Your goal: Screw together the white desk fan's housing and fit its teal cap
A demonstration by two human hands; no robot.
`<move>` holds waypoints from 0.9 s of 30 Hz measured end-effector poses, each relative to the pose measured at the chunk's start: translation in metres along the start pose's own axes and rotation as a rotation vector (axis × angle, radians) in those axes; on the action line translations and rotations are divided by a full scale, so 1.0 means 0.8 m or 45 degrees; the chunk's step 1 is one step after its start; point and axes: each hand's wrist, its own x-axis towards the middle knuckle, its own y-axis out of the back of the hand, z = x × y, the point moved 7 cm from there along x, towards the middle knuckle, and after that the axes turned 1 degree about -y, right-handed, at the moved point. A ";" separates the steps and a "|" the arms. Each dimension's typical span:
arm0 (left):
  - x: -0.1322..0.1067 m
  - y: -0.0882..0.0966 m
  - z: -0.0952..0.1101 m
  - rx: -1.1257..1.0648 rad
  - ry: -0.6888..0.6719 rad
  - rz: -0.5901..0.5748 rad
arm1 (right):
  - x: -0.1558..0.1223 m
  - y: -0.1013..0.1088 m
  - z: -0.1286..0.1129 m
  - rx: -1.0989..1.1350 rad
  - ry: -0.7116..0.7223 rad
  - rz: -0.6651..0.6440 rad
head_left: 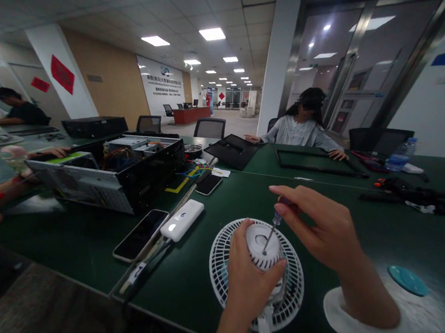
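A white fan (pixel 216 265) lies grille-down on the green table, its round motor housing (pixel 257 235) facing up. My left hand (pixel 244 270) is closed around that housing, thumb on the near right side and fingers on the left. In my right hand (pixel 320 225) is a small screwdriver (pixel 276 219), pinched by its dark handle between thumb and fingers. The shaft slants down to the left, with its tip at a hole in the top of the housing. Whether a screw sits in the hole I cannot make out.
Left of the fan lie a white power bank (pixel 182 220), a phone (pixel 141 235) and another phone (pixel 209 184). An opened computer case (pixel 128 181) stands farther left. A teal disc (pixel 408 280) lies at right. Across the table, a person (pixel 301 126) touches a black frame (pixel 317 161).
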 end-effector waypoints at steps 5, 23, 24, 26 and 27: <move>0.002 -0.001 0.003 -0.003 -0.012 -0.002 | -0.001 0.000 0.003 -0.021 -0.012 -0.020; 0.000 0.002 0.004 0.001 -0.022 0.005 | -0.002 0.000 0.014 -0.027 -0.043 -0.021; -0.001 0.002 0.004 -0.001 -0.022 0.009 | -0.002 0.000 0.015 -0.023 -0.049 -0.019; -0.001 0.002 0.004 -0.007 -0.025 0.012 | -0.001 -0.001 0.019 -0.012 -0.071 -0.018; -0.001 0.002 0.004 -0.010 -0.030 0.012 | -0.002 -0.001 0.021 -0.003 -0.084 -0.020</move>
